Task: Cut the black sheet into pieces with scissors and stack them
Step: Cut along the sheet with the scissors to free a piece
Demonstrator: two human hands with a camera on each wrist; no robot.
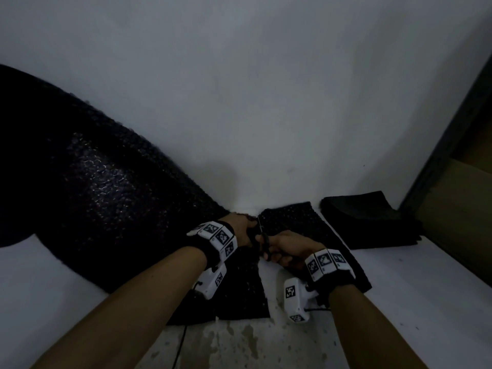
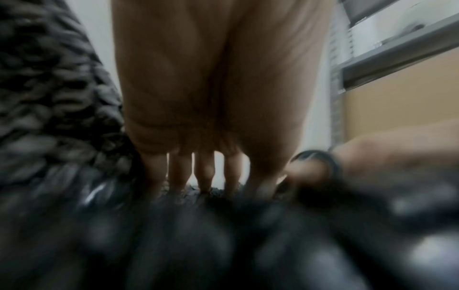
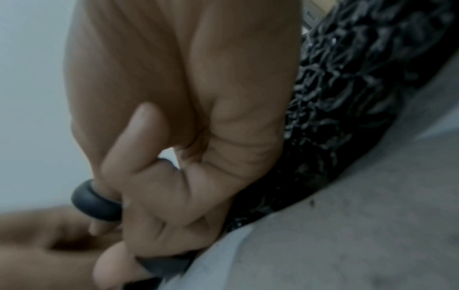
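Observation:
The big black textured sheet (image 1: 101, 187) lies on the white table (image 1: 266, 102) and bulges up in a wave at the left. My left hand (image 1: 241, 230) presses straight fingers (image 2: 203, 176) down on the sheet (image 2: 174, 235), just left of the cut line. My right hand (image 1: 285, 249) grips the black scissors (image 1: 262, 242) with its fingers through the handle loops (image 3: 95, 206). The blades point away from me along the slit, near the sheet's far edge. To the right of the cut lies the partly severed strip (image 1: 306, 230). A stack of cut black pieces (image 1: 367, 222) sits further right.
A brown cardboard box (image 1: 458, 214) and a dark frame (image 1: 447, 134) stand beyond the table's right edge, close to the stack. Bare white tabletop (image 1: 426, 288) lies at the right front. The front edge (image 1: 239, 342) is stained, with a thin cable (image 1: 179, 344) hanging there.

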